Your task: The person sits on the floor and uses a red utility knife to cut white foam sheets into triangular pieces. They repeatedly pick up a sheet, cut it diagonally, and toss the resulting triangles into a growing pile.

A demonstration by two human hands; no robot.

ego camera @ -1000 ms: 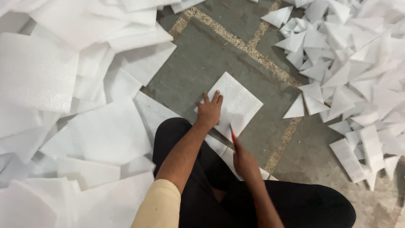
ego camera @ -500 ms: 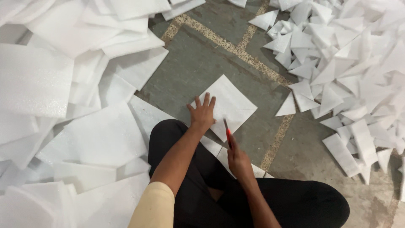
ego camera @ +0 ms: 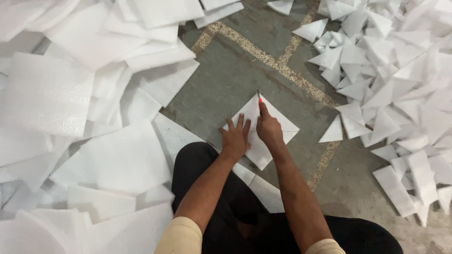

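While the person sits on the grey floor (ego camera: pixel 226 84) with dark-trousered knees (ego camera: pixel 197 164) drawn up nearest the camera, both bare arms reach forward over a white foam square (ego camera: pixel 275 124) lying flat on the floor just beyond the knees, turned like a diamond. The left hand (ego camera: pixel 235 138) rests on the near-left part of the square, fingers spread and flat, pinning it down and gripping nothing. The right hand (ego camera: pixel 269 128) is closed around a red-handled cutter (ego camera: pixel 259 100), whose tip sits at the far corner of the square.

The risk lies in how close the two hands are: the left fingertips lie just beside the line along which the blade would likely be drawn back toward the body. If the cutter slips or jumps in the soft foam, it could nick those fingers, or run on toward the knees. The foam looks light and slippery on the smooth floor, so too little pressure from the left hand could let the sheet turn and leave a crooked cut. Another white strip (ego camera: pixel 254 181) lies under the near corner and may make the square rock.

Farther out, a heap of large foam sheets (ego camera: pixel 70 94) crowds the left, and a pile of cut triangles (ego camera: pixel 386 70) spreads on the right, near enough to slide in.
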